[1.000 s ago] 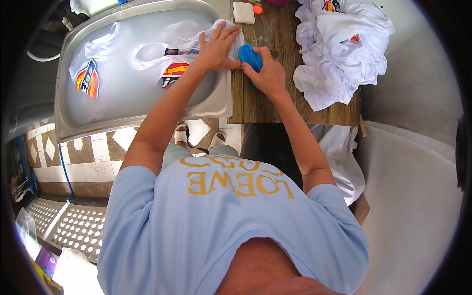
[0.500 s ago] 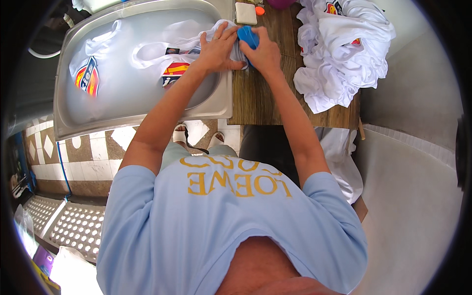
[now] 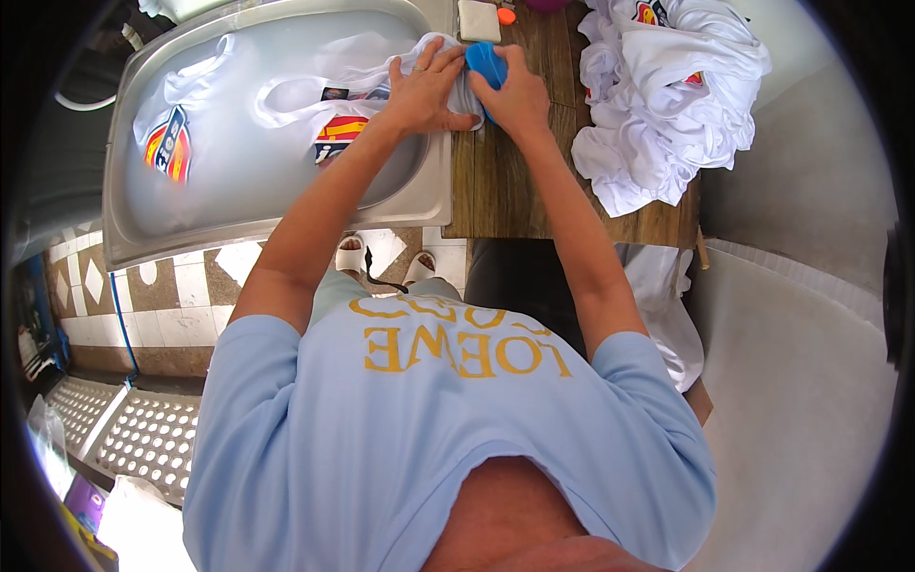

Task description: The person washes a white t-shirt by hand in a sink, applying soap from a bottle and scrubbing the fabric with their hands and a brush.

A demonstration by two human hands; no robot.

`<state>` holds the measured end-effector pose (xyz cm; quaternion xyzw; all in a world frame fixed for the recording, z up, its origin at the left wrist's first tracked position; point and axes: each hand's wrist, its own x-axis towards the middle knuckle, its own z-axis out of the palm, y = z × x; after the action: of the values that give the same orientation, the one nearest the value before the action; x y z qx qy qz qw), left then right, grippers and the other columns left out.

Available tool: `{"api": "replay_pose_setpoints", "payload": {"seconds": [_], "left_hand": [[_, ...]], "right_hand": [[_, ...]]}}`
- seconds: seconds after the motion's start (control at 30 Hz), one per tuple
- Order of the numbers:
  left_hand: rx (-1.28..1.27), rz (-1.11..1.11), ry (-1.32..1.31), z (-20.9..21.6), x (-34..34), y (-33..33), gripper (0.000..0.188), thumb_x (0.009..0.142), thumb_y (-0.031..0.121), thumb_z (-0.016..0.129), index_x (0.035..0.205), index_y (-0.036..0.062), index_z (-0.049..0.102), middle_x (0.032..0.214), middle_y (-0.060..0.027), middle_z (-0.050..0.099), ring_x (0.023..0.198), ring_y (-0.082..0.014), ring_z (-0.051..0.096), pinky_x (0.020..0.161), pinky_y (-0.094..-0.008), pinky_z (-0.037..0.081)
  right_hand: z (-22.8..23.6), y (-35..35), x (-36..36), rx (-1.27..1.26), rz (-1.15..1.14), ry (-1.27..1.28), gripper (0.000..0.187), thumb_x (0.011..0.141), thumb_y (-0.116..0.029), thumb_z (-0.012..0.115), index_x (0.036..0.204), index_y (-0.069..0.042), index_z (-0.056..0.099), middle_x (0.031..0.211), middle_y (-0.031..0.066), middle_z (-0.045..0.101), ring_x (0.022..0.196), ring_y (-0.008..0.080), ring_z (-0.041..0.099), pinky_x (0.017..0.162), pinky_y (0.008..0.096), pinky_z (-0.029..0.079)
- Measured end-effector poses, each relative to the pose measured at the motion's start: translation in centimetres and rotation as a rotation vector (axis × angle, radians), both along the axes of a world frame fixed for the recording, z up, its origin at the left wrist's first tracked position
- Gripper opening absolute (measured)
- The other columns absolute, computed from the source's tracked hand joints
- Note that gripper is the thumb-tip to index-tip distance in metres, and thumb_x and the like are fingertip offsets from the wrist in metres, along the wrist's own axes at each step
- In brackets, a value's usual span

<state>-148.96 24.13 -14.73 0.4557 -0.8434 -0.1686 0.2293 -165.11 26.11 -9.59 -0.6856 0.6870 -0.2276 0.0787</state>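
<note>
My right hand (image 3: 518, 95) grips a blue scrub brush (image 3: 487, 65) at the wooden counter's left edge; its underside is hidden. Under the brush lies part of a wet white T-shirt (image 3: 286, 107), drawn over the metal sink's right rim. The rest of that shirt, with a red, yellow and dark print, trails into the cloudy water. My left hand (image 3: 426, 92) presses on the shirt beside the brush, fingers spread and thumb pointing toward the right hand. Another white printed shirt (image 3: 170, 143) floats at the left of the sink (image 3: 431, 205).
On the wooden counter (image 3: 496, 191) a heap of white shirts (image 3: 667, 105) sits at the right. A pale square block (image 3: 478, 21) and a small orange cap (image 3: 506, 16) lie beyond my hands. White cloth (image 3: 662, 305) hangs below the counter, near a grey wall (image 3: 801, 381).
My right hand and the brush have shifted slightly to the right and away from me over the cloth. My left hand stays spread in nearly the same place.
</note>
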Motion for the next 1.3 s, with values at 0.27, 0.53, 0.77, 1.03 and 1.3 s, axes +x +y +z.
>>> {"api": "replay_pose_setpoints", "payload": {"seconds": [0.27, 0.53, 0.77, 1.03, 1.3], "left_hand": [[0.002, 0.003, 0.019, 0.1, 0.2, 0.1, 0.094, 0.062, 0.051, 0.074, 0.141, 0.0166, 0.037, 0.149, 0.0034, 0.031, 0.143, -0.0236, 0.016, 0.102, -0.0710, 0.017], [0.010, 0.001, 0.025, -0.2, 0.7, -0.2, 0.094, 0.061, 0.050, 0.075, 0.140, 0.0158, 0.038, 0.149, 0.0026, 0.031, 0.143, -0.0246, 0.016, 0.101, -0.0717, 0.017], [0.036, -0.014, -0.053, 0.4, -0.3, -0.1, 0.095, 0.062, 0.051, 0.074, 0.141, 0.0123, 0.038, 0.149, 0.0029, 0.030, 0.144, -0.0234, 0.014, 0.104, -0.0692, 0.014], [-0.005, -0.025, -0.001, 0.0, 0.3, -0.2, 0.099, 0.061, 0.057, 0.073, 0.141, 0.0106, 0.039, 0.150, 0.0021, 0.030, 0.143, -0.0239, 0.014, 0.101, -0.0704, 0.013], [0.016, -0.032, -0.013, 0.5, 0.1, -0.2, 0.098, 0.061, 0.052, 0.073, 0.141, 0.0092, 0.037, 0.150, 0.0001, 0.030, 0.143, -0.0261, 0.015, 0.103, -0.0685, 0.015]], "right_hand": [[0.2, 1.8, -0.4, 0.008, 0.014, -0.032, 0.049, 0.075, -0.044, 0.064, 0.113, -0.016, 0.050, 0.080, 0.0168, 0.067, 0.075, 0.0396, 0.065, 0.065, 0.0495, 0.051], [-0.1, 4.7, 0.1, 0.031, 0.054, -0.074, 0.047, 0.075, -0.043, 0.063, 0.112, -0.017, 0.051, 0.080, 0.0174, 0.067, 0.073, 0.0391, 0.065, 0.065, 0.0497, 0.050], [-0.9, -2.1, -1.2, -0.090, -0.007, -0.129, 0.052, 0.070, -0.044, 0.071, 0.109, -0.013, 0.054, 0.081, 0.0162, 0.067, 0.076, 0.0338, 0.067, 0.066, 0.0440, 0.051], [-2.7, -2.1, -4.3, -0.153, -0.024, -0.404, 0.054, 0.067, -0.045, 0.076, 0.103, -0.009, 0.057, 0.075, 0.0107, 0.065, 0.068, 0.0229, 0.064, 0.062, 0.0354, 0.049], [-3.3, -0.5, -4.4, -0.111, -0.021, -0.641, 0.052, 0.069, -0.038, 0.078, 0.106, -0.007, 0.057, 0.076, 0.0079, 0.065, 0.068, 0.0137, 0.061, 0.061, 0.0300, 0.048]]}}
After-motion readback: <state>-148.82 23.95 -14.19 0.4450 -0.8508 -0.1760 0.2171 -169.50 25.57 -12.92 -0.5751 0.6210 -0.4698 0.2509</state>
